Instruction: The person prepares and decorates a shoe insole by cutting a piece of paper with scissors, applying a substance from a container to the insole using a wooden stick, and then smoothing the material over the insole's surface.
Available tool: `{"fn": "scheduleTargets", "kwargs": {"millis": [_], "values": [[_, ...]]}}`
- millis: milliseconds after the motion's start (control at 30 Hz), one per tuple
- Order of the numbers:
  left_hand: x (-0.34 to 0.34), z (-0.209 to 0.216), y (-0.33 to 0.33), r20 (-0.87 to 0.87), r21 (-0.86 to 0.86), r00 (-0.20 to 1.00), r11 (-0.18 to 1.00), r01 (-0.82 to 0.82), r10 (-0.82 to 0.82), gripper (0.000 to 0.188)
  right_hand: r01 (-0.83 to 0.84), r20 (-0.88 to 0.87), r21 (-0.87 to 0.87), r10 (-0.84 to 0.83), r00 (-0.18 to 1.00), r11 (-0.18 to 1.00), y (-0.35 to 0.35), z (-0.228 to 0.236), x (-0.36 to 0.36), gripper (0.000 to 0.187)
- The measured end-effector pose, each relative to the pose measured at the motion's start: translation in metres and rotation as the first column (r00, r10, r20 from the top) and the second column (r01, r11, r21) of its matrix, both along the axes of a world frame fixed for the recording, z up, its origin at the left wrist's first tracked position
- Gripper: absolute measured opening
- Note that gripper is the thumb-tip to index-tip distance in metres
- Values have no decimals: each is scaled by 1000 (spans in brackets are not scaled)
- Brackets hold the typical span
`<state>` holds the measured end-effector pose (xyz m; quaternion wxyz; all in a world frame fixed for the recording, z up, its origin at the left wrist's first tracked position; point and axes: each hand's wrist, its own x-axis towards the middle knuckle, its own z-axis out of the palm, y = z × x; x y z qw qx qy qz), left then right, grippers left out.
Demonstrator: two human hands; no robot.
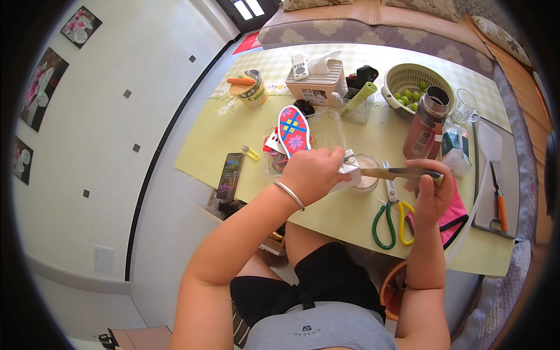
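Nearest, the person's black shorts (321,274) and grey top (318,326) show below the tabletop (201,146), with an orange-rimmed bin (386,294) at floor level on the right. Above the table's near edge, the left grip (312,172), a bangle (290,195) at its wrist, is closed on a small white piece (350,166), pinched between thumb and fingers. The right grip (433,189) is wrapped around a knife-like tool (411,173) with a dark handle, which points left at the white piece; whether its tip touches cannot be told. Scissors (393,201) with one green and one yellow handle lie near the right grip, beside a pink cloth (455,214). Left of the hands lies a phone (230,177). Just beyond the white piece stands a glass jar (367,185), partly hidden. Farther back, a patterned insole (294,131) leans over a clear tray of coloured threads, near a yellow clip-like item (251,153). A pinkish flask (420,137) stands on the right, and past it a colander (389,87) holds green fruit (408,95). Toward the far side are a lidded box (317,90), a remote (300,67) on it, and a tub (251,95).
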<state>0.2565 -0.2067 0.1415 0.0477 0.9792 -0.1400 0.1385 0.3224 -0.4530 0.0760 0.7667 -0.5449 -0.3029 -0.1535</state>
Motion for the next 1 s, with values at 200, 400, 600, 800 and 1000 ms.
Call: {"fn": "scheduleTargets", "kwargs": {"millis": [200, 400, 600, 800, 1000], "values": [[-1, -1, 1, 12, -12, 1000, 1000, 6, -6, 41, 57, -29, 83, -54, 998, 995, 1, 1, 5, 25], [0, -5, 0, 14, -7, 1000, 1000, -1, 1, 42, 114, -52, 147, -107, 993, 983, -3, -3, 8, 23], [0, -3, -1, -6, 8, 1000, 1000, -8, 8, 41, 97, -76, 113, -88, 993, 989, -1, -1, 7, 21], [0, -2, -3, -7, 16, 1000, 1000, -16, 16, 41, 95, -117, 165, -76, 990, 982, -3, -2, 9, 21], [-1, -5, -1, 4, 5, 1000, 1000, -25, 24, 41, 116, -123, 200, -92, 988, 973, -3, -3, 11, 22]]}}
